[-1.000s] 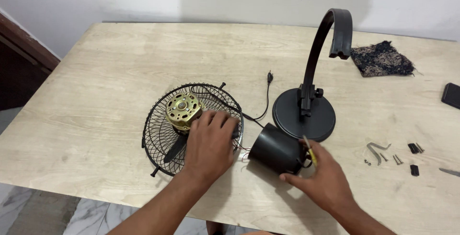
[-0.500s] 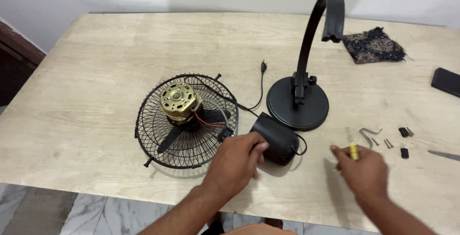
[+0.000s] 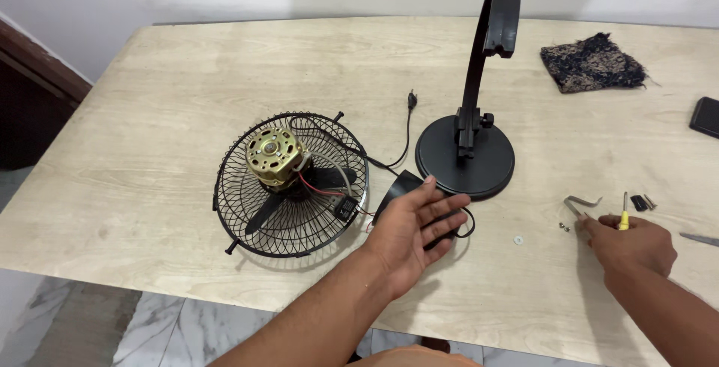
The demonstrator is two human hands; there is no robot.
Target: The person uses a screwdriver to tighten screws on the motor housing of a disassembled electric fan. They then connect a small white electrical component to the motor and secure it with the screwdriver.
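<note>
My left hand [image 3: 408, 236] lies over a black motor cover [image 3: 401, 186] on the wooden table [image 3: 187, 75], fingers stretched across its top. Thin wires run from the cover to a gold motor [image 3: 273, 156] that sits on a black wire fan grille [image 3: 292, 183] with dark blades. My right hand [image 3: 633, 246] holds a small yellow-handled screwdriver [image 3: 623, 219], and its fingertips reach a tiny screw [image 3: 563, 226] beside a bent metal bracket [image 3: 580, 202].
A black round fan base [image 3: 464, 159] with a tall curved arm [image 3: 490, 37] stands behind the cover. The plug [image 3: 410, 99], a washer [image 3: 518, 240], small black parts [image 3: 640, 202], a dark cloth [image 3: 592, 61] and a phone [image 3: 708, 116] lie around.
My left hand went from the grille to the black cover. My right hand let go of the cover and moved right to the small parts with the screwdriver.
</note>
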